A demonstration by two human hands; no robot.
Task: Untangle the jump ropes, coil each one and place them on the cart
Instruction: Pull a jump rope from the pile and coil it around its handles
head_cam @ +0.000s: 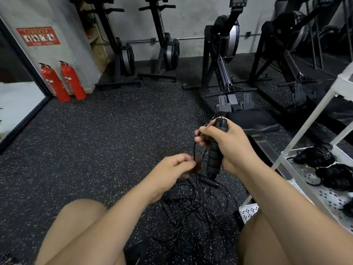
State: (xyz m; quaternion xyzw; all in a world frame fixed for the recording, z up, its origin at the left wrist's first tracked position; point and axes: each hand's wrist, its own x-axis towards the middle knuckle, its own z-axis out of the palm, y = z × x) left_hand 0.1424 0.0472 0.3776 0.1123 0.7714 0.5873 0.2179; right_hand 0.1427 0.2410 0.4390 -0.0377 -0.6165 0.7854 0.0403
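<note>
Gripping a rope handle (214, 159), the right hand (229, 144) held it above the floor tangle (193, 205) beside the cart (324, 196); the left hand (175, 167) pinched its cord. Feeding slack slowly would probably free it cleanly.

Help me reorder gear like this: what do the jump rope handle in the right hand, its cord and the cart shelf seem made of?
Handle: matte black foam, judging by its soft ribbed rings; the smoother top cap looks like hard plastic. Cord: thin, black, faintly shiny, probably plastic-coated cable; the core is not visible. Cart shelf: white painted sheet metal, probably, given its punched holes.
</note>
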